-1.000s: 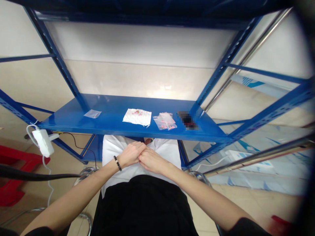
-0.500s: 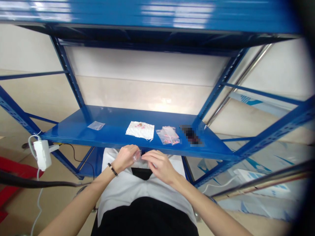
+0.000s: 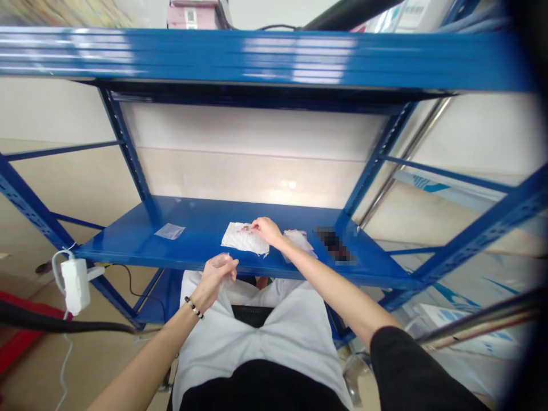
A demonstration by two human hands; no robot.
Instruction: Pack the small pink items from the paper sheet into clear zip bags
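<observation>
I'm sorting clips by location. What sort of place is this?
Probably a storeroom or small packing workspace: a blue steel shelving rack against a bare wall, small clear plastic bags laid on the shelf, and a white tissue with tiny pink pieces on it.

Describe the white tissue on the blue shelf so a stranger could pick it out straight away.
On the blue shelf, look near the middle of the front edge. The white tissue lies flat under the right hand; unlike the clear bags beside it, it is opaque, with tiny pink bits on top.
</observation>
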